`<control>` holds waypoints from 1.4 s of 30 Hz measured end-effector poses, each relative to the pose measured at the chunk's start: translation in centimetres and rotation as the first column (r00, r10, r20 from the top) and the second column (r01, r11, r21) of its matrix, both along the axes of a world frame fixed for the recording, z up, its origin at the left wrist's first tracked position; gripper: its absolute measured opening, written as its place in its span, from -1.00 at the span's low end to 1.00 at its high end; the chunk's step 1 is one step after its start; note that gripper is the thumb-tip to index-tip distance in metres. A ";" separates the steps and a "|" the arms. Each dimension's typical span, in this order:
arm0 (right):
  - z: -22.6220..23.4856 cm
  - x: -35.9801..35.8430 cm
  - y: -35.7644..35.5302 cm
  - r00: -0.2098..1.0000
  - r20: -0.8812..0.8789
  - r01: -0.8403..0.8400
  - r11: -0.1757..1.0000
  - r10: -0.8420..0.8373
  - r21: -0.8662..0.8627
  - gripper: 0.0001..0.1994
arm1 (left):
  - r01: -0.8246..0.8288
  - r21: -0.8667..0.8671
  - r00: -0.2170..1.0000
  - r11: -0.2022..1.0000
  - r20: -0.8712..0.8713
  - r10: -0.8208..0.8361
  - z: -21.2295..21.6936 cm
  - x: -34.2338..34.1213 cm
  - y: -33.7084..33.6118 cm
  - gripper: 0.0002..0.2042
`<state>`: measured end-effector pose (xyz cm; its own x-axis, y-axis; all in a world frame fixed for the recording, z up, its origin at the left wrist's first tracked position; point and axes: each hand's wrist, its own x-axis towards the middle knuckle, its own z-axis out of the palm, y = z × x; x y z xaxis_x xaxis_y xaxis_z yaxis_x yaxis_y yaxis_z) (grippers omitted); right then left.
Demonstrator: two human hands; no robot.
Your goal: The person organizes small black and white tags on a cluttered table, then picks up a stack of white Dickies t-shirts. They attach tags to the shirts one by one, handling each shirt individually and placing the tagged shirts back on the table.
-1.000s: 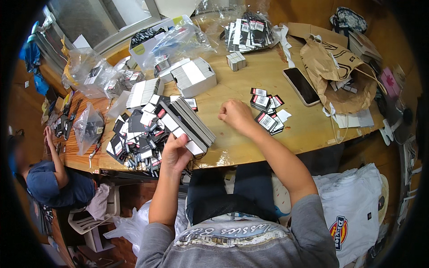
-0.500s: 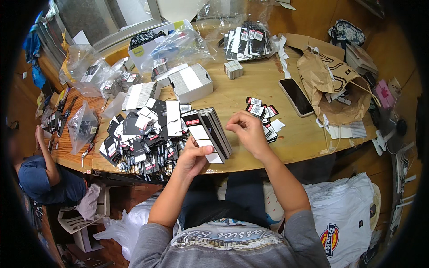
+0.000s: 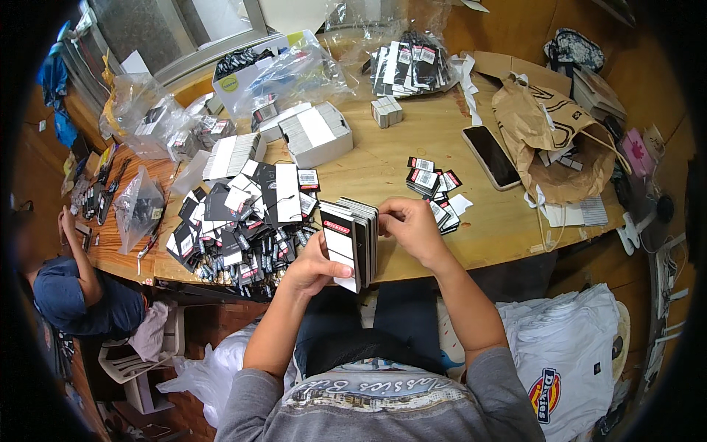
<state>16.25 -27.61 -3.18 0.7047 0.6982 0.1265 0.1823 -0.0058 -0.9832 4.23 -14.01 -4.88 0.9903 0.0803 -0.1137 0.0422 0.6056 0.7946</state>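
My left hand [image 3: 313,267] grips a thick stack of black-and-white card tags [image 3: 352,239] from below, at the near edge of the wooden table [image 3: 412,144]. My right hand [image 3: 412,228] presses against the stack's right side, fingers curled on its top edge. Just right of that hand lies a small cluster of loose tags [image 3: 434,184]. To the left of the stack spreads a big heap of black and white tags with strings [image 3: 236,221].
A phone [image 3: 491,156] and a crumpled brown paper bag [image 3: 552,140] lie at the right. White boxes of tags [image 3: 317,132], plastic bags [image 3: 294,70] and more tag bundles [image 3: 409,66] fill the back. Another person [image 3: 70,287] sits at the left. Folded white shirts [image 3: 567,361] rest at the lower right.
The stack has come toward me from the table's left part to its near edge. My right hand left the small tag cluster and now rests on the stack.
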 end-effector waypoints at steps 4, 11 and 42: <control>-0.1 0.5 -0.4 0.977 -0.207 0.083 0.986 -0.052 0.143 -0.91 | 0.009 -0.018 1.000 1.000 0.027 -0.009 -0.2 -0.1 0.1 -0.42; -0.5 1.5 -0.9 0.907 -0.406 0.075 0.909 0.108 0.410 -0.90 | 0.023 -0.261 0.992 0.965 0.129 0.011 -1.1 -0.1 0.5 -0.22; -0.2 1.6 -2.2 0.981 -0.189 0.011 0.956 0.047 0.293 -0.80 | 0.046 -0.089 0.994 0.995 0.099 -0.037 0.5 0.0 -0.1 -0.38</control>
<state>17.83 -29.80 -3.43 0.7236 0.6636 0.1901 -0.0124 0.2878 -0.9576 4.22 -14.16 -4.43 0.9992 0.0327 -0.0217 -0.0060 0.6746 0.7382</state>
